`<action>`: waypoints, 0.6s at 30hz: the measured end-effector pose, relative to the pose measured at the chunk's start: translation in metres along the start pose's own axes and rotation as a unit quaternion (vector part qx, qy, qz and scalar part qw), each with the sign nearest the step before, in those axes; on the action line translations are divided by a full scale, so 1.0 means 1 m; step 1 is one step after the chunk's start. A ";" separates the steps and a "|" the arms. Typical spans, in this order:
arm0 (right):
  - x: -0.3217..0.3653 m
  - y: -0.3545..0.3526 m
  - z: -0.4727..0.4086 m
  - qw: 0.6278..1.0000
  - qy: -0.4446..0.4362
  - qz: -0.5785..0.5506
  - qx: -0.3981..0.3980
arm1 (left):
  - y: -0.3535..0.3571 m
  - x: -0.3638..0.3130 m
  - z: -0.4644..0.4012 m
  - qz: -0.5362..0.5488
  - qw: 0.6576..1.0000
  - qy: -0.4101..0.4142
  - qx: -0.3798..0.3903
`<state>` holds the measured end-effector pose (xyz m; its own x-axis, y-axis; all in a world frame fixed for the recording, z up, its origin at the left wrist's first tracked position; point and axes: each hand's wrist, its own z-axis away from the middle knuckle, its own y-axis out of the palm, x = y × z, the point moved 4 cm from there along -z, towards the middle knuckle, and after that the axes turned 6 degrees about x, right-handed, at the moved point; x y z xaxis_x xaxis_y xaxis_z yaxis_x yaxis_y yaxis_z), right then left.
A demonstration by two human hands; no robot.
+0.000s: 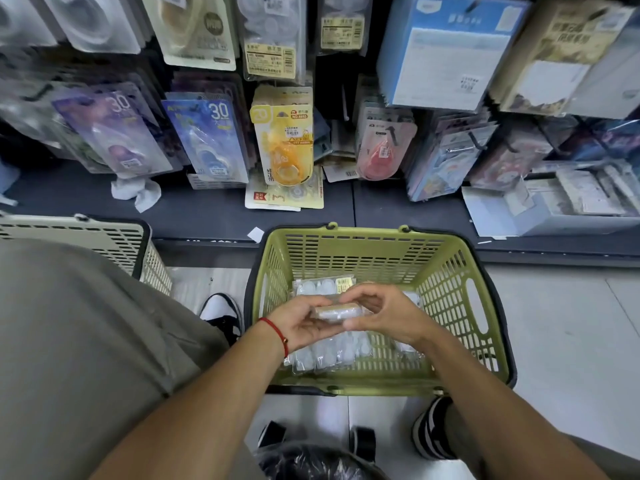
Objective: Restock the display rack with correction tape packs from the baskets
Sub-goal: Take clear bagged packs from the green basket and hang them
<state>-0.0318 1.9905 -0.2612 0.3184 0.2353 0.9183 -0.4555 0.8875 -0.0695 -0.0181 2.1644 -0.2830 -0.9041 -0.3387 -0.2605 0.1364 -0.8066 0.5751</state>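
A green basket [450, 271] stands on the floor below the display rack [277, 133]. Clear correction tape packs [329, 355] lie on its bottom. Above the basket, my left hand [301, 323] and my right hand [381, 317] together hold a small stack of packs [337, 311], seen edge-on, fingers curled round its two ends. Hanging packs in purple, blue, yellow and red fill the rack's hooks.
A beige basket [104, 237] stands at the left, partly behind my knee. A crumpled white cloth [136, 190] and loose packs [284, 195] lie on the dark bottom shelf [207, 213]. A black plastic bag [311, 462] sits by my feet.
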 end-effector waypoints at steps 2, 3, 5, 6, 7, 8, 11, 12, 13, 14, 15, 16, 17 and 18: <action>-0.013 -0.001 0.001 0.995 0.024 -0.098 0.026 | -0.007 0.003 0.001 -0.030 0.999 0.011 -0.021; -0.021 -0.001 -0.002 0.988 0.032 -0.146 0.041 | -0.009 0.004 0.002 -0.046 0.998 0.019 -0.033; -0.039 0.002 -0.011 0.971 0.040 -0.231 0.055 | -0.015 0.001 0.004 -0.071 0.994 0.048 -0.062; -0.048 0.003 -0.019 0.960 0.053 -0.269 0.057 | -0.019 -0.002 0.007 -0.081 0.991 0.071 -0.081; -0.059 0.005 -0.027 0.951 0.078 -0.295 0.048 | -0.022 -0.006 0.010 -0.094 0.986 0.096 -0.099; -0.070 0.006 -0.036 0.950 0.106 -0.292 0.031 | -0.025 -0.010 0.013 -0.117 0.979 0.122 -0.110; -0.091 0.004 -0.056 0.987 0.154 0.041 -0.034 | -0.022 -0.021 0.028 -0.225 0.949 0.193 -0.108; -0.097 0.007 -0.062 0.972 0.150 0.179 -0.008 | -0.022 -0.023 0.030 -0.264 0.936 0.208 -0.109; -0.104 0.014 -0.065 0.948 0.151 0.277 0.035 | -0.022 -0.025 0.032 -0.300 0.920 0.223 -0.114; -0.110 0.022 -0.067 0.929 0.162 0.325 0.071 | -0.023 -0.028 0.034 -0.333 0.904 0.239 -0.123; -0.115 0.028 -0.068 0.915 0.170 0.355 0.086 | -0.024 -0.031 0.036 -0.362 0.887 0.253 -0.134; -0.118 0.031 -0.069 0.903 0.166 0.387 0.087 | -0.027 -0.034 0.038 -0.378 0.875 0.262 -0.148; -0.121 0.031 -0.070 0.893 0.161 0.413 0.083 | -0.029 -0.038 0.039 -0.382 0.869 0.270 -0.163; -0.123 0.028 -0.070 0.886 0.165 0.426 0.082 | -0.032 -0.041 0.039 -0.379 0.866 0.274 -0.178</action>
<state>-0.0253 2.0140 -0.4033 0.0138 0.9191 0.3938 -0.7527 0.2688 -0.6009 -0.0012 2.2237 -0.2604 -0.4741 0.2523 -0.8436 -0.2065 -0.9632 -0.1721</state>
